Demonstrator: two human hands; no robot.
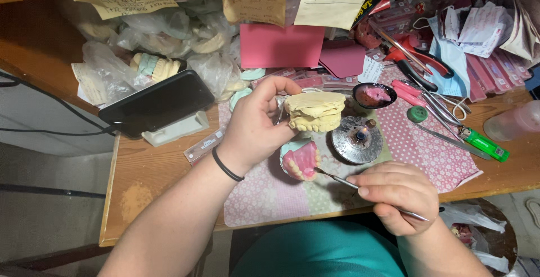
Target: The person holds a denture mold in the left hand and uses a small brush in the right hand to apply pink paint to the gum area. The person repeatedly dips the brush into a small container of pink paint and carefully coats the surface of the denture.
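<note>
Yellow plaster cast (314, 111) held raised in left hand (256, 125), fingers closed round it. Thin metal tool (343, 182) pinched in right hand (398, 195), tip touching pink denture model (300, 160) on patterned mat (264, 192). Wax work judged mid-way; small burner (356, 139) just beside.

Black phone (157, 102) leaned on white stand (176, 129); green lighter (485, 144) lay right; pink sheets (281, 45) behind; bagged casts (153, 66) heaped left.
</note>
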